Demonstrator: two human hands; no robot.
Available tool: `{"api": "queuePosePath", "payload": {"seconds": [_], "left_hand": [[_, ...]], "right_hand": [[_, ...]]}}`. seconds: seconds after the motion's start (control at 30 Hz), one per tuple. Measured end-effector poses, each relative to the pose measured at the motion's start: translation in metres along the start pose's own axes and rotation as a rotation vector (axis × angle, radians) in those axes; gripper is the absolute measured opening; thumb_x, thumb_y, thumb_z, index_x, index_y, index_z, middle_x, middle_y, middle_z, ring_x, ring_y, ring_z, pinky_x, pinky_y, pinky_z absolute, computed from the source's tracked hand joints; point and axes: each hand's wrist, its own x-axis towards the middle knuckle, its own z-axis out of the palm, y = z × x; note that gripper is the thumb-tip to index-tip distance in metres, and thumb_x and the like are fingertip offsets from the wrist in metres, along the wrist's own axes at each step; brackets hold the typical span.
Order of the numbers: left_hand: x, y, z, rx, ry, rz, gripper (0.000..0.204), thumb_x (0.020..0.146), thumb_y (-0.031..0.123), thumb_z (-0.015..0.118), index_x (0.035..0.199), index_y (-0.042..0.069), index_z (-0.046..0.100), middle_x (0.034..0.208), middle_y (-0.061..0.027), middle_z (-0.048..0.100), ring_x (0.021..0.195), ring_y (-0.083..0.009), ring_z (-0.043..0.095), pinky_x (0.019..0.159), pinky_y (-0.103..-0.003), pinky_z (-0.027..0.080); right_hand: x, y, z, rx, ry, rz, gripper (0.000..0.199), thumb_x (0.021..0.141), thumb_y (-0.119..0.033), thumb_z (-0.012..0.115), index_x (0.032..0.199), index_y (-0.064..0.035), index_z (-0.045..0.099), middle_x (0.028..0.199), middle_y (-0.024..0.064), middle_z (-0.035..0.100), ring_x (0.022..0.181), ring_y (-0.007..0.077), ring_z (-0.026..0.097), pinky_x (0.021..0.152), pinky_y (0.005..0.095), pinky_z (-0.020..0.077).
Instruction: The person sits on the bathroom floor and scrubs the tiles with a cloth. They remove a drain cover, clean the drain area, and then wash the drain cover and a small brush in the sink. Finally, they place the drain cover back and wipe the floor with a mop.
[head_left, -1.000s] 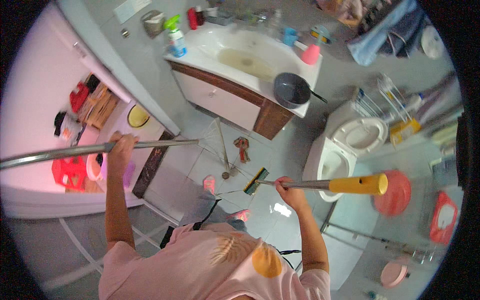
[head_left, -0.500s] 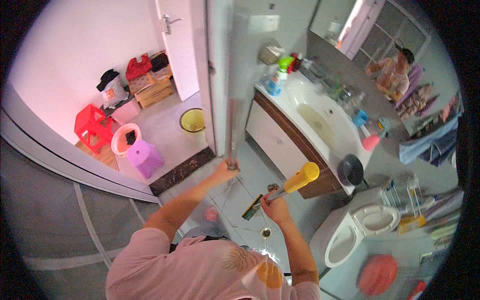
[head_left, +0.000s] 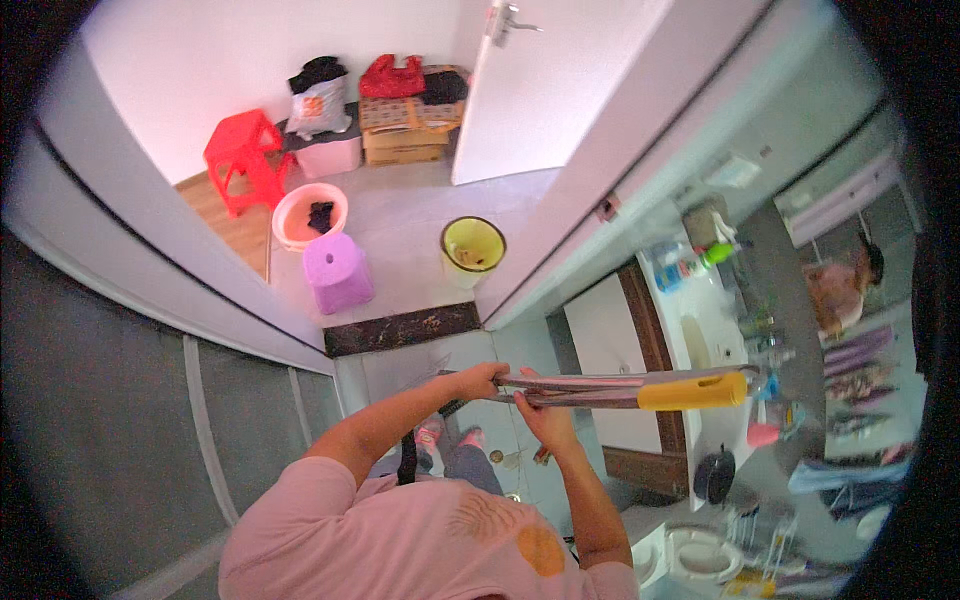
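Note:
Two long poles lie side by side in front of me, pointing right. My left hand is closed around the grey pole near its left end. Just to the right, my right hand grips the yellow-handled pole from below, and its thick yellow handle reaches toward the washbasin. Both poles run nearly level and close together, partly overlapping. Something dark by my left wrist is too covered to make out, so the poles' far ends cannot be told apart.
A washbasin counter stands to the right, with a spray bottle on it. The toilet is at the lower right. Past the dark doorsill are a yellow bin, purple stool, pink basin and red stool.
The view has turned toward the doorway. The grey pole has swung from upright to level, beside the yellow-handled pole. My hands have come closer together.

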Motion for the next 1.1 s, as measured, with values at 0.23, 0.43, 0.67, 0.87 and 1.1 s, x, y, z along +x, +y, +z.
{"api": "queuePosePath", "payload": {"seconds": [0.23, 0.43, 0.67, 0.87, 1.1], "left_hand": [[-0.006, 0.005, -0.076, 0.066, 0.281, -0.062, 0.019, 0.063, 0.001, 0.057, 0.081, 0.002, 0.048, 0.078, -0.0167, 0.053, 0.075, -0.0299, 0.052, 0.064, -0.038, 0.039], [-0.005, -0.023, -0.14, 0.1, 0.543, -0.046, 0.053, 0.067, 0.006, 0.064, 0.117, 0.004, 0.045, 0.103, -0.0133, 0.053, 0.103, -0.0276, 0.05, 0.091, -0.036, 0.038], [-0.038, -0.052, -0.201, -0.225, 0.842, -0.383, 0.038, 0.073, 0.0, 0.056, 0.111, 0.003, 0.048, 0.097, -0.0068, 0.055, 0.09, -0.0149, 0.053, 0.08, -0.029, 0.046], [-0.086, -0.075, -0.222, -0.318, 1.013, -0.46, 0.028, 0.075, 0.002, 0.055, 0.103, 0.004, 0.053, 0.092, -0.0066, 0.058, 0.085, -0.0139, 0.056, 0.077, -0.027, 0.046], [-0.091, -0.07, -0.269, -0.494, 1.048, -0.607, 0.023, 0.078, 0.004, 0.055, 0.101, 0.002, 0.053, 0.092, -0.0069, 0.058, 0.083, -0.0148, 0.056, 0.074, -0.026, 0.045]], "right_hand": [[0.103, -0.022, 0.039, 0.145, -0.06, -0.209, 0.018, 0.079, -0.016, 0.061, 0.092, -0.0051, 0.054, 0.077, 0.0088, 0.055, 0.072, 0.024, 0.054, 0.066, 0.0348, 0.043], [0.187, -0.039, 0.058, 0.029, -0.137, -0.323, 0.014, 0.079, -0.018, 0.06, 0.083, -0.0049, 0.055, 0.076, 0.0109, 0.058, 0.076, 0.0269, 0.058, 0.066, 0.0365, 0.0436], [0.286, -0.034, 0.049, 0.286, -0.094, -0.223, 0.015, 0.075, -0.013, 0.062, 0.069, -0.0006, 0.056, 0.056, 0.0116, 0.055, 0.052, 0.0263, 0.056, 0.051, 0.0363, 0.0421], [0.349, -0.019, 0.037, 0.272, -0.072, -0.222, 0.012, 0.077, -0.012, 0.061, 0.074, -0.0007, 0.057, 0.055, 0.0071, 0.056, 0.046, 0.0154, 0.056, 0.045, 0.029, 0.0428], [0.402, -0.07, -0.033, 0.254, 0.073, -0.055, 0.017, 0.075, -0.012, 0.061, 0.068, 0.003, 0.057, 0.061, 0.0136, 0.06, 0.057, 0.0274, 0.061, 0.053, 0.0343, 0.0458]]}}
